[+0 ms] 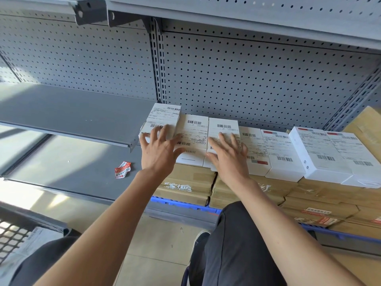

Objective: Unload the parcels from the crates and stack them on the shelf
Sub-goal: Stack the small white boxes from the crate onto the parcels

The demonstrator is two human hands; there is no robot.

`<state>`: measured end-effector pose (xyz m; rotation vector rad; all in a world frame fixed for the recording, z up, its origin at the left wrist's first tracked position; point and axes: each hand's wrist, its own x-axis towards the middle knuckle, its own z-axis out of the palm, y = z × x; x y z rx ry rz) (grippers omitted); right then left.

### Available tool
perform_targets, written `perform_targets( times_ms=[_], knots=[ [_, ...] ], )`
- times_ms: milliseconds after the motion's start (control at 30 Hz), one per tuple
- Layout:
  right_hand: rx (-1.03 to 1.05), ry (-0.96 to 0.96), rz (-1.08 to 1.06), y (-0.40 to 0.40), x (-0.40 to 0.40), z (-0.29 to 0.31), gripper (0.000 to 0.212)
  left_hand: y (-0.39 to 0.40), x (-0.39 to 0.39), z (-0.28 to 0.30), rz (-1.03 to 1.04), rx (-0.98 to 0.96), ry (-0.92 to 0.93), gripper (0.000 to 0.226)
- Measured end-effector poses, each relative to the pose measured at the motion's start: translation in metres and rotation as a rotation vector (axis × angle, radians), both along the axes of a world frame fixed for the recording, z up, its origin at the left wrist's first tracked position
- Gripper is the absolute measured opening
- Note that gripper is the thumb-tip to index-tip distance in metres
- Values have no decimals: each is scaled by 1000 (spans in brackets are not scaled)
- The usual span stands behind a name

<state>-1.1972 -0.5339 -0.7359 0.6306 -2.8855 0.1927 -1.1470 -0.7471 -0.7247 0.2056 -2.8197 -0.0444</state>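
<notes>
1. In front of me stands grey steel shelving with a perforated back panel (pixel 257 79). Its lower shelf (pixel 61 172) is bare on the left except for a crumpled red-and-white sticker scrap (pixel 122 169).
2. To the right, flat brown cardboard cartons (pixel 189 186) lie stacked, and on top of them runs a row of small white rectangular parcels with barcode labels (pixel 284 153), edge to edge.
3. My left hand (pixel 159 150) lies flat on the leftmost white labelled parcel (pixel 162 120), which sits a little higher than its neighbours. My right hand (pixel 228 155) lies flat on the third white parcel (pixel 223 129). Both sets of fingers are spread and straight, pressing down and clamped on nothing.
4. I judge these parcels to be light, stiff card boxes with smooth labels, so they may slide under a palm.
5. To lift one, I would pinch its two long sides rather than the labelled face.
6. A dark mesh crate (pixel 12 238) shows at the lower left corner.
</notes>
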Motion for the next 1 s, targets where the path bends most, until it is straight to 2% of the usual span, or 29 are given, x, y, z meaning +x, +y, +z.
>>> perform_targets(
  times_ms=[600, 767, 1000],
  knots=[
    [20, -25, 54, -6, 11, 15, 57, 9, 17, 6, -32, -44, -21, 48],
    [-43, 0, 173, -28, 30, 26, 47, -1, 47, 14, 25, 46, 10, 48],
    [-44, -50, 361, -88, 73, 32, 43, -46, 115, 17, 147, 94, -29, 47]
  ],
)
